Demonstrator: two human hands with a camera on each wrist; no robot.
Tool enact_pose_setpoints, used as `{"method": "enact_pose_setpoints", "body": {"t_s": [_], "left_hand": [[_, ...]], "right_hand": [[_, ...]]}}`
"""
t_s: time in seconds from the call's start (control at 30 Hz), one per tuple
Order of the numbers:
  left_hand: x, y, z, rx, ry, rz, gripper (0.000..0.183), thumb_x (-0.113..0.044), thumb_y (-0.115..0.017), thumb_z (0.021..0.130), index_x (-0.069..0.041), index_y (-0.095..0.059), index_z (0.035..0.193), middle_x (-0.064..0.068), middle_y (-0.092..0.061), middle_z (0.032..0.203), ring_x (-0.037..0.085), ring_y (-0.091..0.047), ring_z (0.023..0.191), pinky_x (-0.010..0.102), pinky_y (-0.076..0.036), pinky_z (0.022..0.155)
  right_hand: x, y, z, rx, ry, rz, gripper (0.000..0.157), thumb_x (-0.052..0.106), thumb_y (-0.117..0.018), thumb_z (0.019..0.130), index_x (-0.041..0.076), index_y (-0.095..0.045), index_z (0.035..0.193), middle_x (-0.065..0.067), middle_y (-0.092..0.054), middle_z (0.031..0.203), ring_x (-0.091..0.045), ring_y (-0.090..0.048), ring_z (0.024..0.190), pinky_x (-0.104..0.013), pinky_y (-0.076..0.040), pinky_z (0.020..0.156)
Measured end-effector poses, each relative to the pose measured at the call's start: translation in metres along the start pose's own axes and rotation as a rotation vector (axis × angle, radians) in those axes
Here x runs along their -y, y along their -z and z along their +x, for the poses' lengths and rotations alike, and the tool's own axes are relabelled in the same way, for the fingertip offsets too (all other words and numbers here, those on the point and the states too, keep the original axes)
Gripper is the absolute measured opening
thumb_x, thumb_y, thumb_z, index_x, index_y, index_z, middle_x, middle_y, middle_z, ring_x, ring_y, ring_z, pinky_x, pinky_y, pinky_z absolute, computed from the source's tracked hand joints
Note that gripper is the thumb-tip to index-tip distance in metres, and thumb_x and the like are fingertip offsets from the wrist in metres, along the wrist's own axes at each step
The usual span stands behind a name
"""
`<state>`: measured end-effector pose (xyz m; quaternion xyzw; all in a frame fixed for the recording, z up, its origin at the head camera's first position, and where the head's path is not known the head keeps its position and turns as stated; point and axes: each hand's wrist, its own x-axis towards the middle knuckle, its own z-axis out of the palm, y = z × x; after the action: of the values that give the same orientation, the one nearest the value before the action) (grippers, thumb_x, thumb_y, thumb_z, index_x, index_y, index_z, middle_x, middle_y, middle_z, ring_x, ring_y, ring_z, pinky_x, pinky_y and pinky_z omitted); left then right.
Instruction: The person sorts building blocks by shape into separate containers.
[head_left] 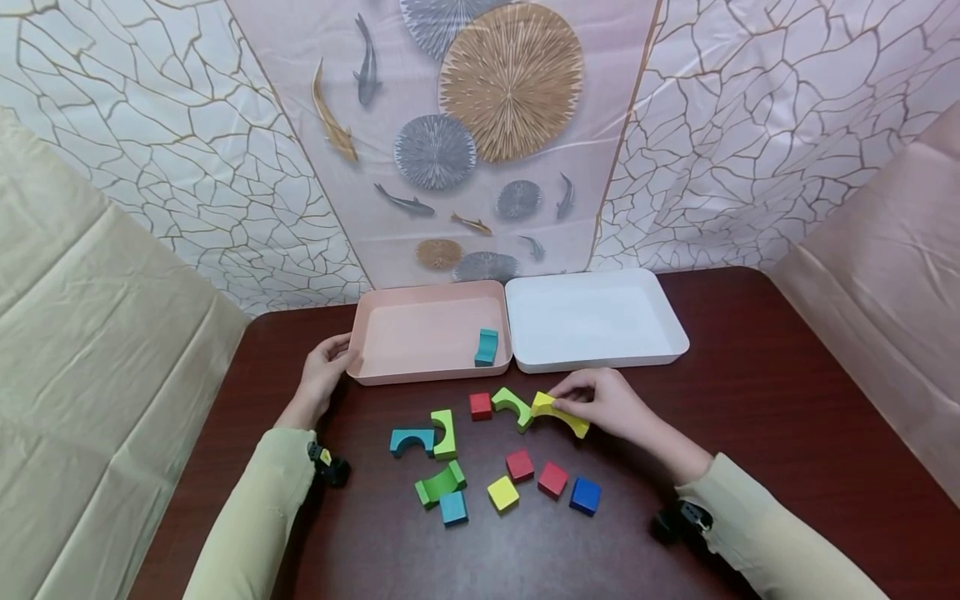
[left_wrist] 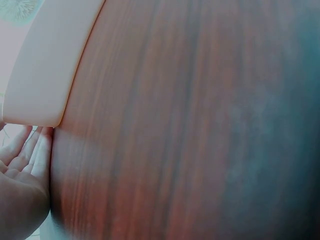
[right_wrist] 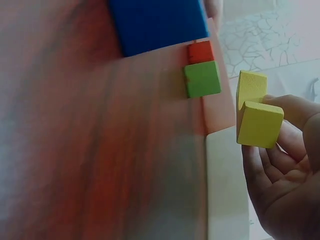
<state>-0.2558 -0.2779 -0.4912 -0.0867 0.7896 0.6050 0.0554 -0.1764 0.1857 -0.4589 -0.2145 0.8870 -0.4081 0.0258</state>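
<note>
My right hand (head_left: pixel 600 400) pinches a yellow arch block (head_left: pixel 564 417) between thumb and fingers, in front of the white tray (head_left: pixel 531 368). In the right wrist view the yellow arch block (right_wrist: pixel 260 125) shows end-on, held up beside the tray. A lime green arch block (head_left: pixel 512 402) lies just left of it, beside a red cube (head_left: pixel 480 407). My left hand (head_left: pixel 322 371) rests at the left end of the pink tray (head_left: pixel 420 377), fingers fairly straight against its wall in the left wrist view. A teal arch block (head_left: pixel 486 346) lies inside that tray.
Nearer me lie a blue arch (head_left: pixel 412 438), a lime arch (head_left: pixel 447 433), a green arch (head_left: pixel 441 483), a light blue cube (head_left: pixel 453 508), a yellow cube (head_left: pixel 502 494), red cubes (head_left: pixel 552 480) and a dark blue cube (head_left: pixel 585 495). A patterned cloth (head_left: pixel 480 192) hangs behind the trays.
</note>
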Motion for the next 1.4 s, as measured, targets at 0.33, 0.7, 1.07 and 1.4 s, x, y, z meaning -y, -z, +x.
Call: {"method": "enact_pose_setpoints", "body": {"t_s": [0.33, 0.7, 1.07, 1.4], "left_hand": [[0.003, -0.001, 0.003, 0.005, 0.011, -0.010, 0.058, -0.021, -0.056, 0.111, -0.003, -0.037, 0.164, 0.021, -0.041, 0.167, 0.032, -0.044, 0.151, 0.007, -0.042, 0.093], [0.002, -0.001, 0.002, -0.011, -0.013, -0.004, 0.055, -0.019, -0.055, 0.111, -0.001, -0.040, 0.161, 0.023, -0.045, 0.163, 0.032, -0.046, 0.148, 0.005, -0.044, 0.091], [0.001, -0.001, 0.002, -0.006, -0.012, -0.009, 0.056, -0.019, -0.055, 0.111, -0.001, -0.040, 0.162, 0.023, -0.044, 0.164, 0.033, -0.045, 0.149, 0.004, -0.043, 0.090], [0.001, -0.001, 0.003, -0.009, 0.004, -0.009, 0.057, -0.020, -0.056, 0.111, -0.002, -0.040, 0.162, 0.022, -0.043, 0.165, 0.032, -0.045, 0.149, 0.003, -0.042, 0.089]], "right_hand": [[0.012, 0.003, 0.018, 0.003, -0.008, 0.006, 0.010, 0.008, -0.081, 0.093, 0.007, -0.084, 0.102, -0.008, -0.081, 0.095, -0.009, -0.067, 0.080, -0.021, -0.055, 0.070], [0.026, 0.002, 0.039, -0.023, 0.011, 0.027, 0.013, 0.009, -0.081, 0.093, 0.004, -0.084, 0.104, -0.011, -0.082, 0.096, -0.010, -0.066, 0.076, -0.021, -0.054, 0.068], [0.035, 0.000, 0.056, -0.026, -0.016, 0.038, 0.016, 0.011, -0.080, 0.095, 0.002, -0.083, 0.108, -0.014, -0.081, 0.098, -0.015, -0.067, 0.078, -0.024, -0.055, 0.070], [0.038, -0.002, 0.070, -0.030, -0.024, 0.071, 0.017, 0.010, -0.079, 0.095, 0.001, -0.083, 0.108, -0.017, -0.082, 0.102, -0.012, -0.068, 0.076, -0.022, -0.055, 0.068]]}}
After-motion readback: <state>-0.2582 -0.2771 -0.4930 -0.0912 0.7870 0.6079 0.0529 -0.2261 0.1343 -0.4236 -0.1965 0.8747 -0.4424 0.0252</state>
